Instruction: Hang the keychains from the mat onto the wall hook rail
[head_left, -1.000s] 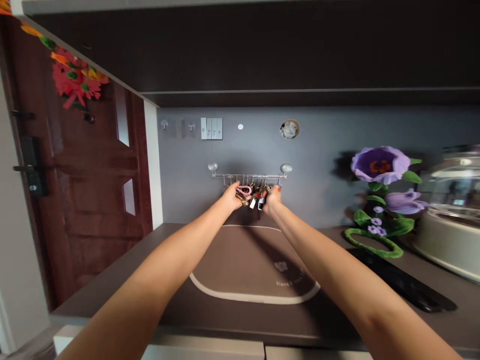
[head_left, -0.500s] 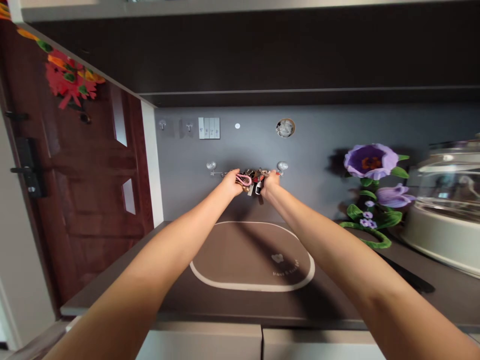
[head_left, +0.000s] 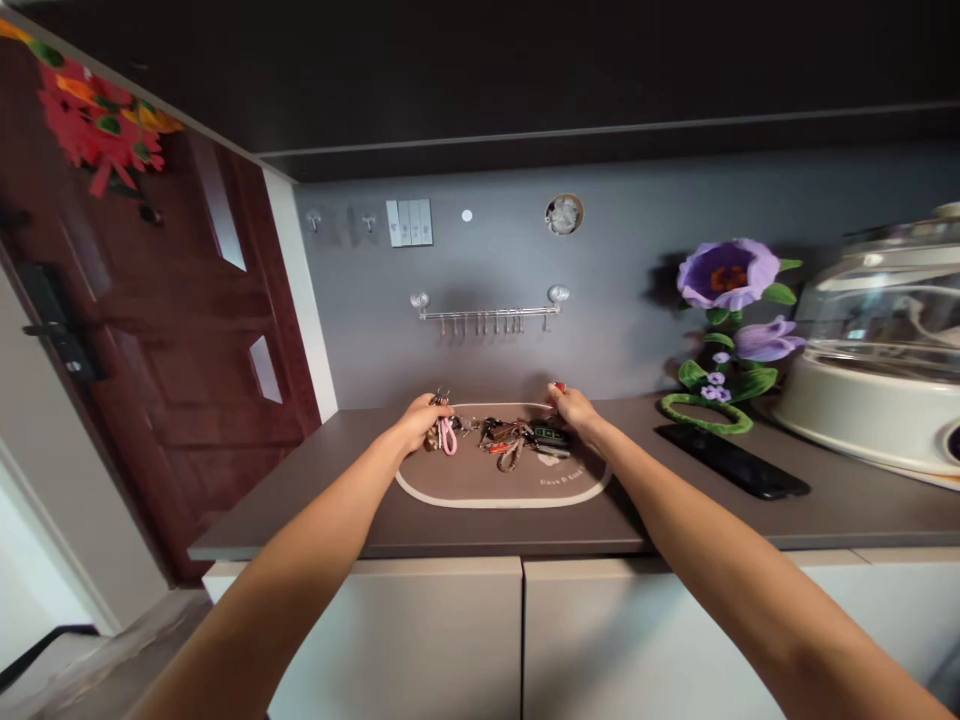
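My left hand [head_left: 417,422] is closed around a bunch of keys with a pink strap [head_left: 448,436], just over the left part of the brown oval mat [head_left: 450,480]. At the mat's far right, my right hand [head_left: 576,408] pinches a small red item [head_left: 559,387], too small to name surely. Between the hands, a heap of keys [head_left: 499,432] lies on the mat, with a braided brown loop [head_left: 511,456] at its front. A dark key fob [head_left: 551,435] rests at the heap's right end. Above hangs a clear hook rail [head_left: 487,314] with bare hooks.
Right of the mat, a black phone-like slab [head_left: 731,460] lies before purple felt flowers [head_left: 727,275] and a domed white appliance [head_left: 862,400]. A dark shelf [head_left: 525,80] overhangs the counter [head_left: 315,480]. On the left stands a brown door [head_left: 187,370].
Both hands have come down from the hook rail to the mat and moved apart. Keys that were at the rail now lie on the mat, with some still in my left hand.
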